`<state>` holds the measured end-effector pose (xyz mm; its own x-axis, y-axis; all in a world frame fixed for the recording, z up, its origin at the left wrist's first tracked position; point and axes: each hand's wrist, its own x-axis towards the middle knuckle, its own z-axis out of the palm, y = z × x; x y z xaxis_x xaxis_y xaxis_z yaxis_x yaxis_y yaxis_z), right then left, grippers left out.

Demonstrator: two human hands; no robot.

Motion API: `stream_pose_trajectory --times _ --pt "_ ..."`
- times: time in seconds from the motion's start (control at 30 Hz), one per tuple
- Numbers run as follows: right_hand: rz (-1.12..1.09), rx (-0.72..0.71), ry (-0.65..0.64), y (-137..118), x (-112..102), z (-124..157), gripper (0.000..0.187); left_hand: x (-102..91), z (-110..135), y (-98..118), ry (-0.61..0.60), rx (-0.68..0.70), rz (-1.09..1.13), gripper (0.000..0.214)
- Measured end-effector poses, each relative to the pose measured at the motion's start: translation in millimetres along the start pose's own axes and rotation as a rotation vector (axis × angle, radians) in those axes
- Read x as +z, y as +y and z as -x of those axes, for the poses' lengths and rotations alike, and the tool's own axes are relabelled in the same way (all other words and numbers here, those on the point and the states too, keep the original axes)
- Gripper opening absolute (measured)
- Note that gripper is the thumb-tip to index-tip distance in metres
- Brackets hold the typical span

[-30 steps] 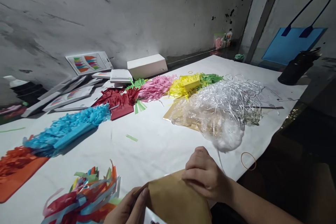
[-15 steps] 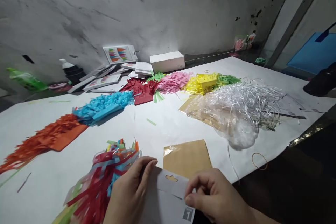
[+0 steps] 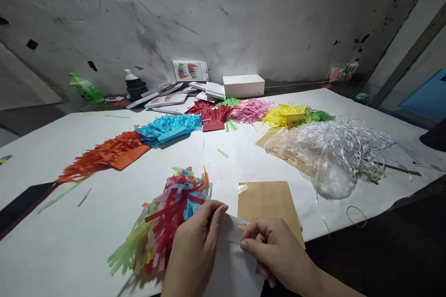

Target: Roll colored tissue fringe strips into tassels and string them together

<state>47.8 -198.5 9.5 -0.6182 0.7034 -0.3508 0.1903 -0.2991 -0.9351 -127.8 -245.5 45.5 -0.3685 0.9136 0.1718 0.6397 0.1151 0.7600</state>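
My left hand [image 3: 193,246] and my right hand [image 3: 275,250] both pinch the top edge of a white header card [image 3: 232,260] with a hang slot, near the table's front edge. A tan cellophane-covered packet [image 3: 268,204] lies flat just beyond the card. A bundle of mixed coloured paper fringe [image 3: 167,216] lies beside my left hand, touching the card's left side.
Orange [image 3: 104,158], blue [image 3: 167,127], red [image 3: 211,116], pink [image 3: 249,110] and yellow [image 3: 285,115] fringe piles run across the white table sheet [image 3: 69,222]. A clear bag of silver shreds [image 3: 324,153] sits right. A rubber band [image 3: 356,216] lies at the right edge. Cards and a white box [image 3: 244,86] line the wall.
The view has swung left. My hands moved from the tan packet to the white card, and now pinch its top edge closer together. The packet lies free on the table.
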Motion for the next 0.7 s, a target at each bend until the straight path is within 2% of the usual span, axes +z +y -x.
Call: stream_pose_trajectory --times 0.17,0.5,0.57,0.7 --pt "0.084 -0.027 0.084 -2 7 2 0.013 -2.7 1 2 -0.036 -0.014 0.021 0.033" --pt "0.171 -0.132 0.200 10 16 3 0.021 -4.5 1 4 -0.041 -0.016 0.030 0.033" --pt "0.247 -0.213 0.247 15 16 3 0.020 -4.3 2 3 -0.051 -0.021 0.036 0.033" --pt "0.459 -0.510 0.407 27 17 2 0.021 -3.5 2 5 -0.070 -0.040 0.060 0.034"
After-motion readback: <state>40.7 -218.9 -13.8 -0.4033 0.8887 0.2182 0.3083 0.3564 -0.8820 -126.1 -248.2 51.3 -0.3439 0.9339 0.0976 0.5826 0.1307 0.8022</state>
